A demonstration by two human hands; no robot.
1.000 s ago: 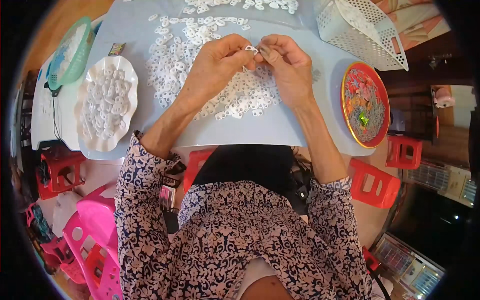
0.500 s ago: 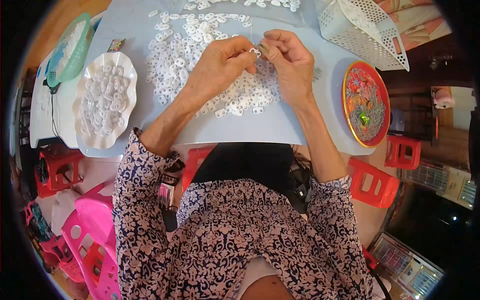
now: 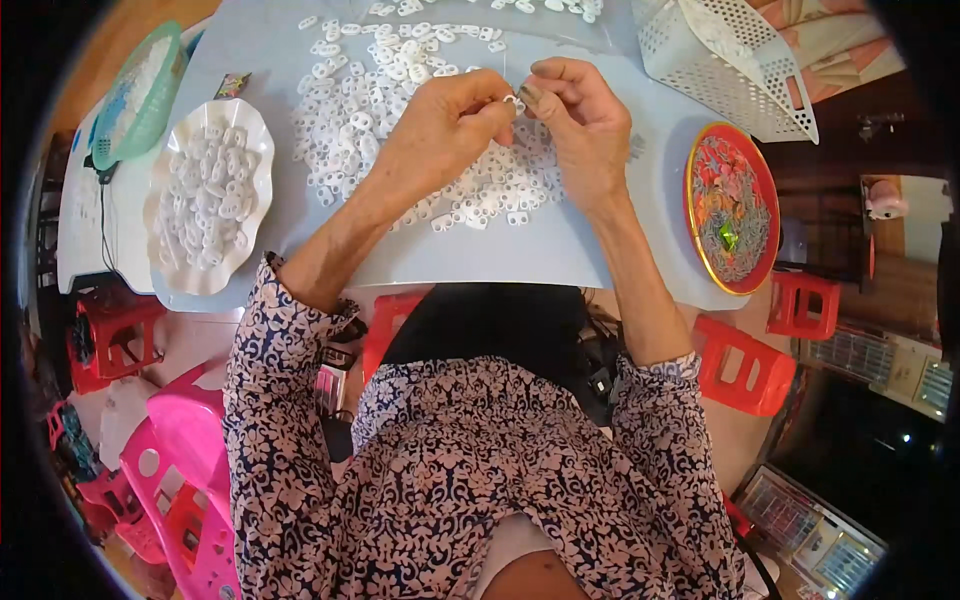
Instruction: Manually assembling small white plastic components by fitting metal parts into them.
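Overhead: left hand and right hand pinch one small white plastic piece together above heap of white pieces. One scalloped dish at 9 o'clock, one red plate at 3.

A table is set before the person, with a heap of small parts spread over its middle and far side. Above the heap the left hand and right hand are met fingertip to fingertip on one part. A dish of parts is placed at the left with a basket behind it; a plate is placed at the right, a perforated tray behind it, and stools below the near edge.
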